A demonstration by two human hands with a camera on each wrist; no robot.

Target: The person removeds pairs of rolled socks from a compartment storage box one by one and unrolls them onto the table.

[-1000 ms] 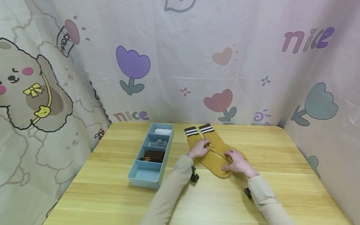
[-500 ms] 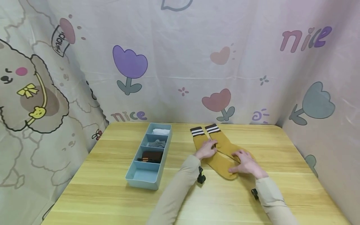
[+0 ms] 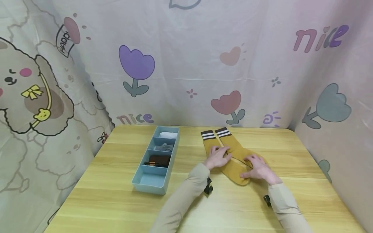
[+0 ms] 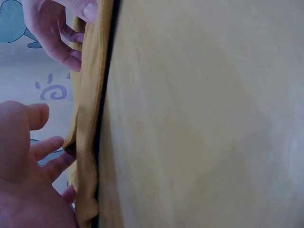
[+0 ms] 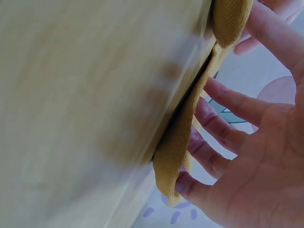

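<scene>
A pair of mustard-yellow socks (image 3: 230, 158) with brown-and-white striped cuffs lies flat on the wooden table (image 3: 116, 200), just to the right of a light blue divided organizer tray (image 3: 137, 181), cuffs toward the back and toes toward the person. The left hand (image 3: 218, 157) rests on the middle of the socks, fingers spread and fairly straight, pressing the fabric down. The right hand (image 3: 257, 168) lies on the toe end nearer the person, its fingers also extended over the cloth; neither hand is curled round the fabric in the head view. The two hands are near each other but apart, with sock showing between them. In the left wrist view, the yellow sock edge (image 4: 88, 123) lies against the table surface, the left hand's fingers (image 4: 45, 147) loosely open beside it. In the right wrist view, the right hand's fingers (image 5: 223, 130) spread against the sock's folded edge (image 5: 178, 156), fingertips touching the cloth. The tray has four compartments in a row: the farthest holds a white item (image 3: 168, 135), the next a grey one (image 3: 164, 148), the third a dark brown one with orange stripes (image 3: 157, 160), while the nearest shows only its blue floor. Both arms wear beige sleeves (image 3: 180, 200). A curtain printed with tulips (image 3: 137, 64) hangs behind the table.
</scene>
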